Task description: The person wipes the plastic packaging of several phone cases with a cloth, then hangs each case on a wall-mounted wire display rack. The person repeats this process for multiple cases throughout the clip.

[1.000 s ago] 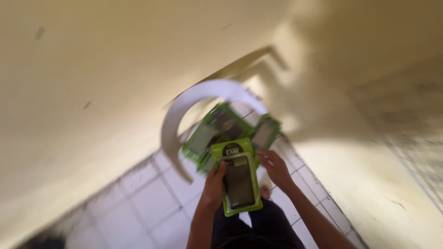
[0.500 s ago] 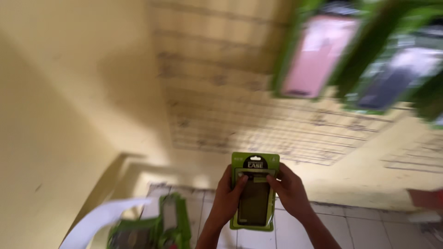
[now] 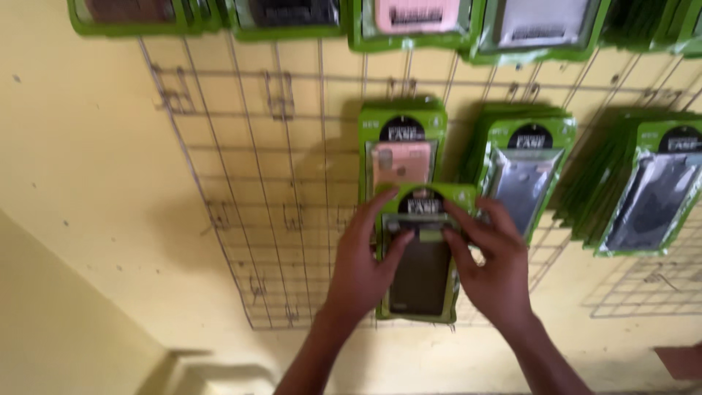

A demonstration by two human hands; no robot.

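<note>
1. Between your two hands, raised in front of the wall rack, sat the green-framed clear plastic package with a dark phone case inside point(image 3: 422, 256). Your left hand point(image 3: 362, 267) clasped its left edge with the thumb laid across the front, and your right hand point(image 3: 497, 267) clasped the right edge the same way, so both hands were closed on the one package.

2. Both forearms rose from the bottom of the view, wrists bent back, fingers pointed up toward the top of the package.

3. Your grip looked light and sat on the slick plastic sides; I judged that the package could slide down or twist out if either thumb eased off.

4. Directly behind it hung a green package holding a pink phone case point(image 3: 401, 153), partly covered by yours. Pushing forward could knock that one off its hook.

5. Just to the right hung a stack of green packages with grey cases point(image 3: 525, 172), and further right a stack with dark cases point(image 3: 651, 190). A wide swing of your right elbow could disturb them.

6. Bare hooks on the wire grid panel point(image 3: 241, 212) were thin and could snag the package edge.
</note>
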